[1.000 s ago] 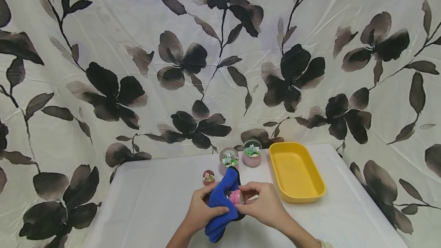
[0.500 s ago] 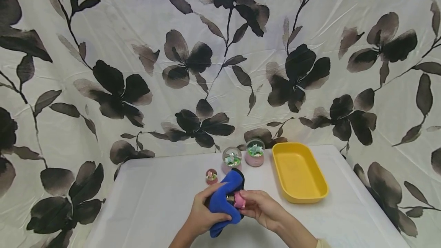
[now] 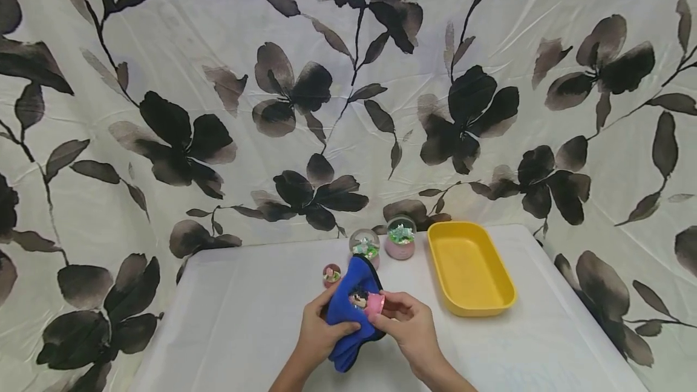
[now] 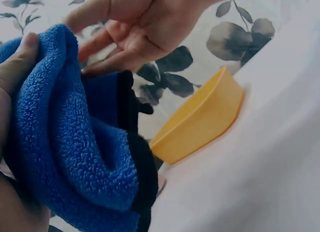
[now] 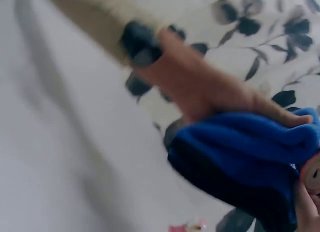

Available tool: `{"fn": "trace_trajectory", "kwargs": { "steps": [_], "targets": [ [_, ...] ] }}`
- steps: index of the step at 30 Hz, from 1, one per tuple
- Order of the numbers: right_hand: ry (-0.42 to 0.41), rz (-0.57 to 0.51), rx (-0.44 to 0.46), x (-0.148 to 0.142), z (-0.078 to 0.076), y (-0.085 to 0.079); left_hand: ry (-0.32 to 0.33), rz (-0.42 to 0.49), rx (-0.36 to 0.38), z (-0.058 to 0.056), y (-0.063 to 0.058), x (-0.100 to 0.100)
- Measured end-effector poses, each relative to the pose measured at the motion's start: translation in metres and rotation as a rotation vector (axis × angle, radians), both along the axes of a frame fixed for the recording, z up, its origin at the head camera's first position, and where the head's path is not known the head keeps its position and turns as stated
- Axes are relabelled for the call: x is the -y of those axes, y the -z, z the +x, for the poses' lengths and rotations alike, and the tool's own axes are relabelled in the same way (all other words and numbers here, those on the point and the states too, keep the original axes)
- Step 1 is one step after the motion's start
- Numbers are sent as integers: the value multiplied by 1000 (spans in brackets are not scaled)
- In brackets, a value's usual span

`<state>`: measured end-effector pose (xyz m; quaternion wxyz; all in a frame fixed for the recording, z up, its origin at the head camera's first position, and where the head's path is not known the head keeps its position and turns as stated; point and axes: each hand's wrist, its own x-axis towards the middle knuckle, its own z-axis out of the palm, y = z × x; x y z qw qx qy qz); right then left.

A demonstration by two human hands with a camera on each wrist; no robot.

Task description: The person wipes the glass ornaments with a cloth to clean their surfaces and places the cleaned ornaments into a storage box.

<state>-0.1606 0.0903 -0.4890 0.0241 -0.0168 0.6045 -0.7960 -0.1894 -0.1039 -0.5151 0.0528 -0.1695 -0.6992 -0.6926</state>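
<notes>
In the head view my left hand [image 3: 320,328] grips a folded blue cloth [image 3: 348,343] with a black edge, thumb on its near side. My right hand [image 3: 409,322] pinches the pink base of a small snow globe [image 3: 374,304], whose clear dome lies tilted against the cloth. The left wrist view shows the towelling cloth [image 4: 75,137] bunched in the left hand, which hides the globe there. At the right edge of the right wrist view, the round underside of the globe's base [image 5: 312,174] shows beside the right fingers.
Behind the cloth stand two larger snow globes [image 3: 364,245] [image 3: 400,238] with pink bases, and a smaller globe [image 3: 331,274] to their left. A yellow tray [image 3: 472,271] sits on the white table [image 3: 245,295] to the right. A flowered sheet [image 3: 348,107] hangs behind.
The small snow globe has turned in the right fingers, its dome now facing up more and showing against the cloth. The left hand keeps its hold, and the cloth has opened around the dome.
</notes>
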Motion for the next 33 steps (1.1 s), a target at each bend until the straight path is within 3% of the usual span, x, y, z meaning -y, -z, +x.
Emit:
{"fn": "trace_trajectory", "kwargs": {
  "steps": [3,6,10,13,17,23,26,30,33],
  "targets": [
    [93,177,-260,2,1,3,42,15,61,0,1,2],
    [104,400,-558,-3,-2,6,82,-18,121,0,1,6],
    [3,759,-965,-15,-10,0,173,-79,169,-1,0,13],
    [-126,1008,-1220,-21,-15,-13,233,-148,174,-3,-1,17],
    [-242,1203,-1439,-22,-19,-26,262,-238,187,-6,-3,20],
    [-258,1332,-1747,-19,-29,-30,315,-241,190,-11,-6,29],
    [-276,1191,-1740,-20,-36,-24,327,-209,209,-11,-6,33],
    [-272,867,-1540,-21,-41,-7,356,-120,243,-9,-4,34],
    [-236,688,-1366,-17,-42,6,375,-35,239,-9,-3,36]
  ]
}}
